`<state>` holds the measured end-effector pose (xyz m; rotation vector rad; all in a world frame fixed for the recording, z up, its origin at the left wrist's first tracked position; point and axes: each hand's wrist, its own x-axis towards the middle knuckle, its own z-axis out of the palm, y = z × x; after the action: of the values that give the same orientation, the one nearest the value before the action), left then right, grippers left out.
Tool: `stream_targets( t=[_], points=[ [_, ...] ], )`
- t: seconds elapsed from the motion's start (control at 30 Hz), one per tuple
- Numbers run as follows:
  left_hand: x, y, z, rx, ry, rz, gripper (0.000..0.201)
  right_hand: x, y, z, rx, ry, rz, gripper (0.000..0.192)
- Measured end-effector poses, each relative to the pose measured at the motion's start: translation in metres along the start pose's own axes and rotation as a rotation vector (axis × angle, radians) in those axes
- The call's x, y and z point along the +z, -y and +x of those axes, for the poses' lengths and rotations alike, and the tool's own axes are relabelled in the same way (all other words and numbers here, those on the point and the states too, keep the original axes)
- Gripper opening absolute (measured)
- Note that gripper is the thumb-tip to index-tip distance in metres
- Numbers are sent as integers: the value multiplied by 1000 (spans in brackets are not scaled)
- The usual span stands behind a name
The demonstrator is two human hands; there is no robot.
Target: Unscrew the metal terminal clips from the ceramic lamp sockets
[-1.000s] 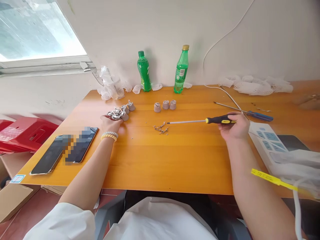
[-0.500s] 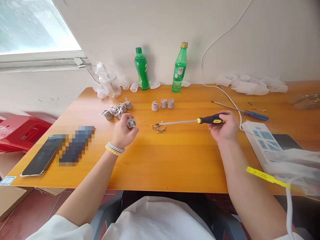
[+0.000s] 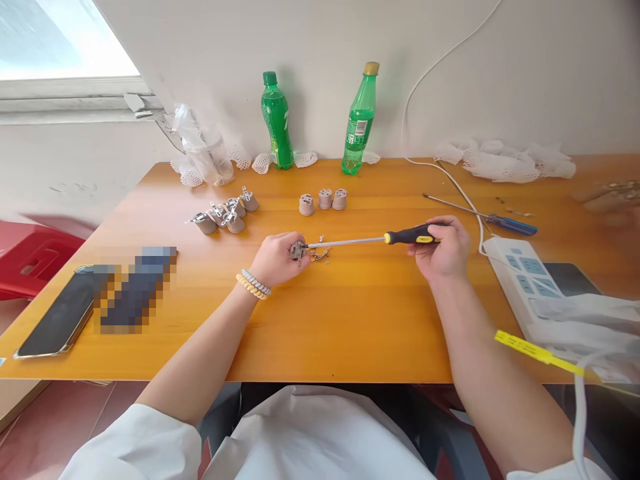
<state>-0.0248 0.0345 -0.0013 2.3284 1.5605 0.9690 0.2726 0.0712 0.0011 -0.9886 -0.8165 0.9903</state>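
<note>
My left hand (image 3: 281, 259) is closed around a small ceramic lamp socket (image 3: 297, 250) with a metal bracket on its face. In my right hand (image 3: 445, 252) is a screwdriver (image 3: 350, 243) with a black and yellow handle. Its shaft points left, and the tip meets the socket, though exact contact is too small to make out. Loose screws and small metal pieces (image 3: 321, 253) lie just behind the shaft's tip. Several sockets with brackets (image 3: 233, 217) stand grouped at the left. Three plain sockets (image 3: 325, 199) stand further back in the middle.
Two green bottles (image 3: 277, 123) stand against the wall. A blue-handled screwdriver (image 3: 510, 225) lies at the right beside a white power strip (image 3: 520, 273) and cable. A phone (image 3: 63, 313) lies at the left. White foam netting (image 3: 515, 162) runs along the back edge.
My left hand has moved right with the socket, up to the screwdriver's tip. My right hand has shifted slightly left. The head view has tilted a little.
</note>
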Motion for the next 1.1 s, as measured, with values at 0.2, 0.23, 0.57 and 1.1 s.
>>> stream_targets(
  t=[0.2, 0.23, 0.57, 1.1],
  points=[
    [4, 5, 0, 8, -35, -15, 6, 0, -4, 1, 24, -27, -2, 11],
    [5, 6, -1, 8, -42, -25, 7, -1, -4, 1, 22, -19, 1, 10],
    [5, 8, -2, -44, 4, -30, 12, -3, -7, 1, 8, 2, -7, 10],
    [3, 2, -3, -116, 133, 467, 14, -8, 12, -8, -147, 211, -225, 31]
  ],
)
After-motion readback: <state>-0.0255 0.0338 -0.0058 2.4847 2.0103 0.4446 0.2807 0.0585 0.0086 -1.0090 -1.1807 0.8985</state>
